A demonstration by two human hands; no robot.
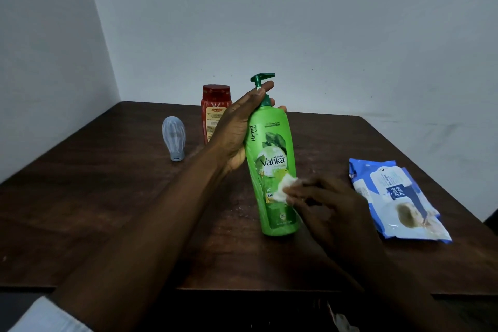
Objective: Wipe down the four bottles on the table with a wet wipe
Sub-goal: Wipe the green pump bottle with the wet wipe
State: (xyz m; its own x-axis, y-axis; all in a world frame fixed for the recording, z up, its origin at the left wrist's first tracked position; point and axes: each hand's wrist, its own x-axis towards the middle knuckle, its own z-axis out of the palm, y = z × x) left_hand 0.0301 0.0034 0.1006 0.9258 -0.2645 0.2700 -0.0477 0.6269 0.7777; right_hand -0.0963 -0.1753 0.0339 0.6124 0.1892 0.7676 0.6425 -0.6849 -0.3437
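A tall green pump bottle (272, 148) is tilted slightly above the dark wooden table (107, 210). My left hand (237, 129) grips its upper body and neck from the left. My right hand (326, 205) presses a small white wet wipe (287, 187) against the lower front label. Behind my left hand stands a red bottle (214, 108) with a red cap, partly hidden. A small clear bottle (173, 136) stands upside down on its grey cap at the left. A fourth bottle is not visible.
A blue and white pack of wet wipes (396, 197) lies flat on the table's right side. Pale walls meet in a corner behind the table. The table's front edge runs just below my forearms.
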